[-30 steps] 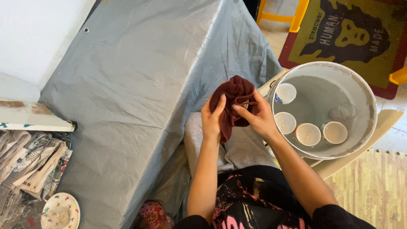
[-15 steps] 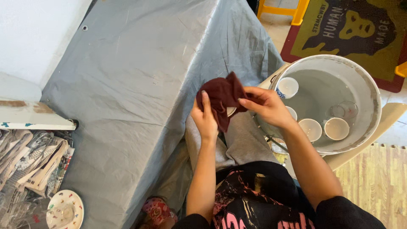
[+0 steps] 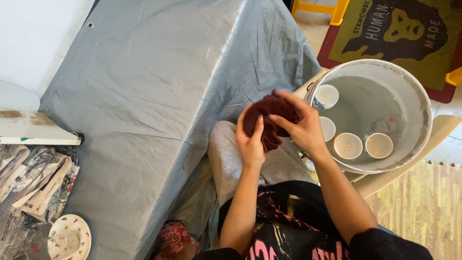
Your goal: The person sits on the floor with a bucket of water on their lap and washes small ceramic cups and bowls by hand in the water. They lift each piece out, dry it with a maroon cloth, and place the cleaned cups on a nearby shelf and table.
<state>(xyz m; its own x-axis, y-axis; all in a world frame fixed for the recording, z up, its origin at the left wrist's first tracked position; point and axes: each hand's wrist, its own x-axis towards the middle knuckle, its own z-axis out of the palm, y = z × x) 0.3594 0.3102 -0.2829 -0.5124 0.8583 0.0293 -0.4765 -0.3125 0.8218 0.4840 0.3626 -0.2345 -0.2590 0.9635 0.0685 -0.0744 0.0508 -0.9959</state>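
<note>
Both my hands hold a dark maroon cloth (image 3: 268, 111) bunched up above my knee. My left hand (image 3: 250, 142) grips it from below, thumb up along the fabric. My right hand (image 3: 299, 126) wraps over it from the right with the fingers across its top. Whatever is inside the cloth is hidden. Right beside my right hand stands a large white bucket (image 3: 413, 93) of water with several white cups (image 3: 347, 145) and a clear glass (image 3: 389, 123) lying in it.
A grey tarp (image 3: 159, 86) covers a big block to the left and front. Crumpled newspaper (image 3: 31, 180) and a spotted plate (image 3: 67, 238) lie at the lower left. A printed rug (image 3: 394, 29) and a yellow stool leg (image 3: 320, 8) are beyond the bucket.
The cloth and both hands have shifted slightly lower and closer to me, and my right fingers have moved over the top of the bundle.
</note>
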